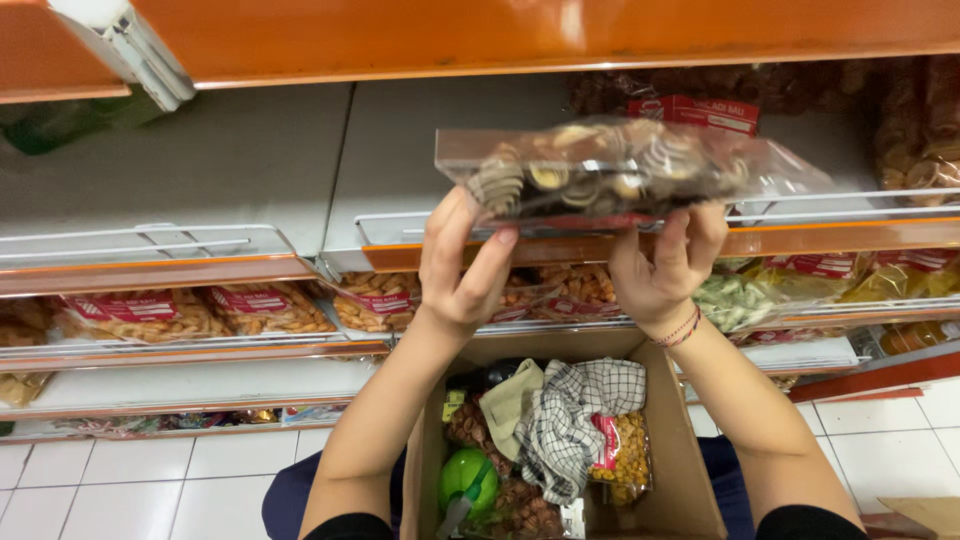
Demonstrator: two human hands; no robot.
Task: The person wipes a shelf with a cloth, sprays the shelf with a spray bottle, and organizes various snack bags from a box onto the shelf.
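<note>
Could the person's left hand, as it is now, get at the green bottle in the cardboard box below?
Probably not at once: the left hand grips the clear snack packet overhead. The green bottle itself lies uncovered.

Both bare forearms rise from the bottom of the view, elbows low and apart, converging upward. The left hand [458, 265] is raised with its palm turned away, thumb pointing up on the near side and fingers curled in a pinch. The right hand [665, 265] is held at the same height, fingers spread upward and gripping, wrist bent back. A thin red string bracelet [681, 330] circles the right wrist.
</note>
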